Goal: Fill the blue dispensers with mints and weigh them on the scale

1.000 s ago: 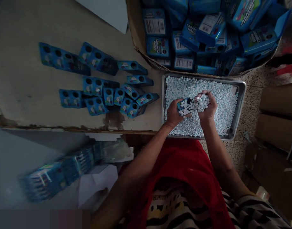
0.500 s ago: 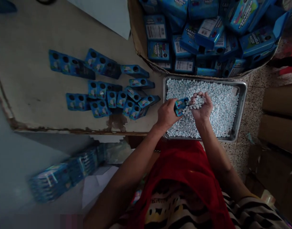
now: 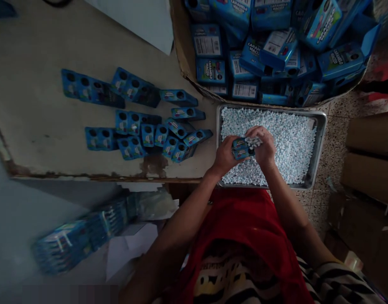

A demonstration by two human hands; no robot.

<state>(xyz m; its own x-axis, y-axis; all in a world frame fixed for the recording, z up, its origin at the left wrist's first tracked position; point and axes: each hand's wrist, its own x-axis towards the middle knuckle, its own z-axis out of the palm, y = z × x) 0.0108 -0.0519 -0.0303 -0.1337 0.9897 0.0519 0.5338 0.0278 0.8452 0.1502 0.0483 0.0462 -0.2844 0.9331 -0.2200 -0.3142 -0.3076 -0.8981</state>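
Seen from the head camera, gripping what looks like a pair of small blue candy boxes [image 3: 240, 148] over the tray with the left hand [image 3: 226, 157], with fingers clamped around their outer sides. Cupping a small heap of loose white candies [image 3: 253, 142] in the right hand [image 3: 266, 145], with fingers curled together around the heap and held against the boxes' right-hand end. Positioned above a metal tray [image 3: 321, 147] spread with white and pale-blue candies [image 3: 292, 145]. Likely to miss the boxes and scatter pieces into the tray if tipped too fast, or if loosened between the curled fingers; liable, too, to slip out of line under an uneven left-hand squeeze. Too dim to tell how full inside. Posed with both forearms reaching forward past a red apron [image 3: 241, 215], with elbows bent, wrists angled inward and hands nearly meeting over the tray's left half. Flanked on the left by clustered blue boxes [image 3: 148, 134] on a worn table [image 3: 38, 114], and bordered beyond the tray by a cardboard carton [image 3: 185, 59] piled with blue packages lettered "Caramelo" [image 3: 210, 70].
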